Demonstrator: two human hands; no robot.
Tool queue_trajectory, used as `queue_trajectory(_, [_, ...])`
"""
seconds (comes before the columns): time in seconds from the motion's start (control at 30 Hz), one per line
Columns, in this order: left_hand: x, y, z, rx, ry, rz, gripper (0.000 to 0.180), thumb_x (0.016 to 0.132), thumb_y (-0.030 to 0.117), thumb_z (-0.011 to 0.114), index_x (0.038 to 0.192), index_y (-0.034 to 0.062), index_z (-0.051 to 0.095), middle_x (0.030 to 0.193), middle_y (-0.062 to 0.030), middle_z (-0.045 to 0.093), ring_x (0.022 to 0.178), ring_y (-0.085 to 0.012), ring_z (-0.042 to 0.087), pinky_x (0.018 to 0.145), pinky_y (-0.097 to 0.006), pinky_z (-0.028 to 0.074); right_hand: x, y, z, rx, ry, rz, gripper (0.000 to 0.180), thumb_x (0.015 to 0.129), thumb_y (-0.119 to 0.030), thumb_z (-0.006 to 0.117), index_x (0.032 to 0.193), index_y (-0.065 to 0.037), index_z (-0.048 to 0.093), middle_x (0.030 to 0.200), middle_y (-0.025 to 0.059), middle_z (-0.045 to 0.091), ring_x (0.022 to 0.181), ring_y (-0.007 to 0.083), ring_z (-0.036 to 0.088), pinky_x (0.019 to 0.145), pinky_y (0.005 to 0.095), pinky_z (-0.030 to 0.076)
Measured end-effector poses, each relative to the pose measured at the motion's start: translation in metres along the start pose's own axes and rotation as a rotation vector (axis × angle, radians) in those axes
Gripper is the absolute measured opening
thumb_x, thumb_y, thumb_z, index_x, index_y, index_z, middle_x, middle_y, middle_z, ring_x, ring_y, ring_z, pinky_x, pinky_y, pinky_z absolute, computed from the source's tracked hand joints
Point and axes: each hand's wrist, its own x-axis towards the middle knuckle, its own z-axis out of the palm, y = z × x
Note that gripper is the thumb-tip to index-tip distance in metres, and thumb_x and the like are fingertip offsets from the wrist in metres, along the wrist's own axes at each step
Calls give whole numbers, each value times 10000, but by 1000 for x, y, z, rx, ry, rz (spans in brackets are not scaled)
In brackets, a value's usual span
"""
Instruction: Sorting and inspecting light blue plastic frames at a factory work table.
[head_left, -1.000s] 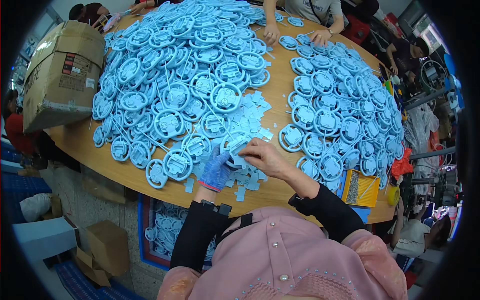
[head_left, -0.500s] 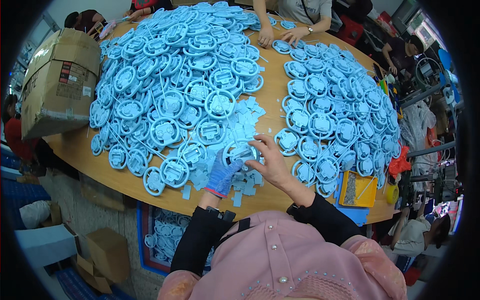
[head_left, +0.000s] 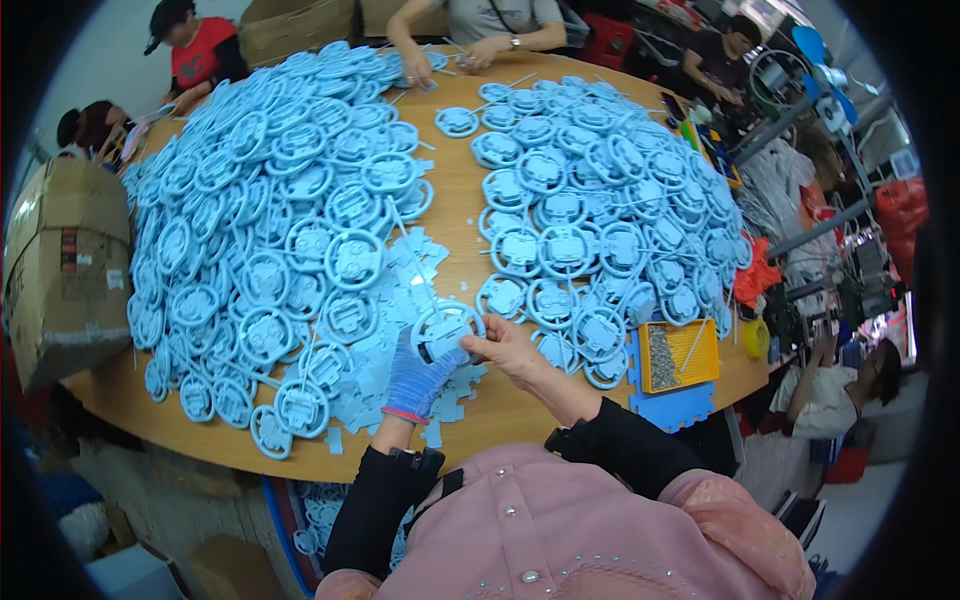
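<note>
A light blue wheel-shaped plastic part (head_left: pixel 446 341), with an outer ring and a block across its middle, is held over the table in front of me. My left hand (head_left: pixel 414 374), in a blue knitted glove, is closed around its left side. The bare fingers and thumb of my right hand (head_left: pixel 508 354) pinch its right rim. Under and around my left hand lie small flat light blue pieces (head_left: pixel 400 275), loosely spread. Large heaps of similar wheel-shaped parts, many with thin sticks, lie to the left (head_left: pixel 265 275) and right (head_left: pixel 620 246).
A yellow tray (head_left: pixel 706 352) of small grey bits stands on a blue mat (head_left: pixel 675 403) at the right. A cardboard box (head_left: pixel 75 270) stands at the left edge of the wooden table (head_left: pixel 455 215). A co-worker's hands (head_left: pixel 418 68) work at the far side. A fan (head_left: pixel 825 75) stands far right.
The view has shifted, so the table sits lower and further left. My right fingers have moved from above the wheel-shaped part to its right rim; my left hand keeps holding it.
</note>
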Motion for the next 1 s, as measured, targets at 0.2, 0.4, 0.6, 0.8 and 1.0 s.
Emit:
queue_trajectory(0.2, [1, -5, 13, -74, 14, -55, 685, 698, 167, 813, 1246, 2, 436, 1101, -113, 590, 944, -170, 601, 781, -304, 528, -5, 12, -10, 9, 60, -101, 376, 827, -245, 720, 1075, -19, 549, 879, 19, 619, 779, 93, 571, 675, 255, 467])
queue_trajectory(0.4, [31, -29, -12, -23, -35, -42, 822, 706, 155, 802, 1376, 0, 352, 1075, -113, 585, 781, -122, 599, 663, -252, 499, 12, 8, -90, 183, 447, -170, 233, 849, -270, 682, 941, -90, 565, 839, 8, 617, 758, 100, 593, 641, 276, 482])
queue_trajectory(0.6, [97, 16, -63, 1183, 547, 170, 919, 658, 374, 795, 1386, 14, 363, 1345, -226, 447, 1281, -328, 389, 1081, -411, 292, -23, -46, -132, 206, 601, -411, 532, 912, -220, 605, 1349, -57, 350, 1146, 107, 568, 965, 205, 604, 761, 344, 514])
queue_trajectory(0.8, [147, -1, -116, 1535, 350, 177, 946, 700, 508, 690, 1422, 28, 311, 1440, -232, 336, 1343, -349, 313, 1111, -421, 243, -91, -163, -272, 1040, 665, -1070, 510, 924, -460, 517, 1160, -8, 495, 1043, 144, 593, 902, 242, 571, 821, 426, 484])
queue_trajectory(1.0, [148, 29, -75, 1428, 393, 123, 890, 691, 330, 741, 1432, 99, 307, 1339, -317, 404, 1275, -401, 380, 1036, -433, 343, -249, -187, -356, 926, 859, -1489, 593, 901, -574, 465, 1003, 1, 566, 878, 130, 629, 828, 241, 603, 833, 420, 501])
